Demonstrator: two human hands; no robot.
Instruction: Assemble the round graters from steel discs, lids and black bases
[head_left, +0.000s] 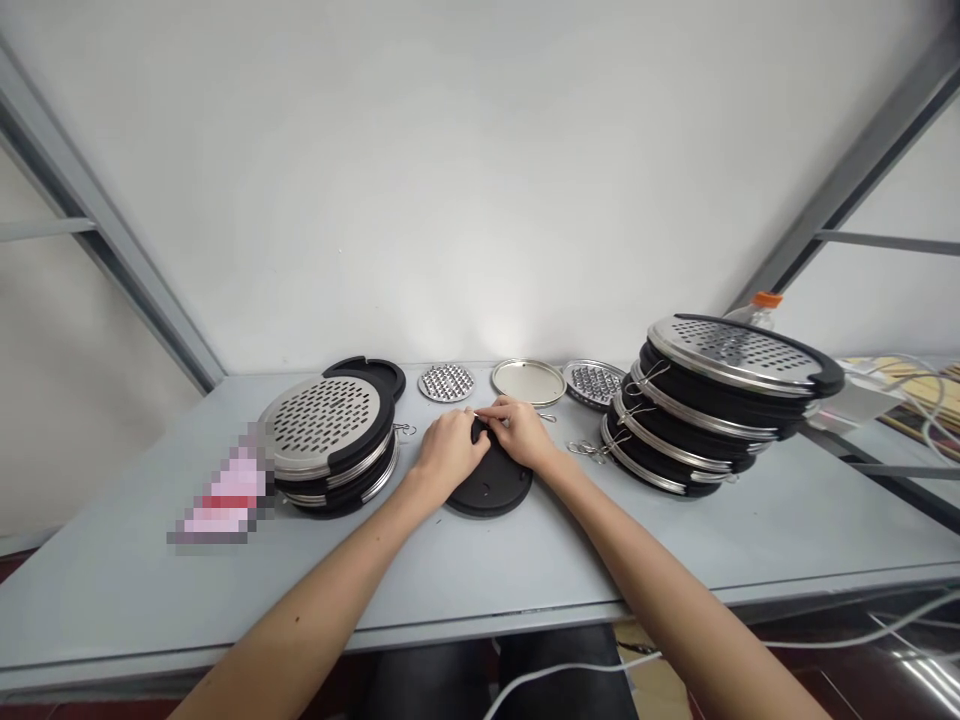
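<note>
A black round disc point(487, 490) lies on the grey table right in front of me, with a small slot on its face. My left hand point(454, 447) grips its far left edge, the thumb lying over the top. From the other side my right hand point(519, 432) meets it, its closed fingertips pressed at the same far rim. What sits between those right fingertips is too small and too covered to make out. Just beyond the hands lie a round grater plate point(447, 382) with raised teeth and a plain metal disc point(529, 382).
Left stands a stack of black-rimmed perforated metal discs point(322, 425), a black ring-shaped part point(382, 375) behind it. A taller, leaning stack point(727, 355) rises on the right, loose wire clips point(589, 450) beside it. Another grater plate point(594, 383) and an orange-capped bottle point(763, 310) are farther back.
</note>
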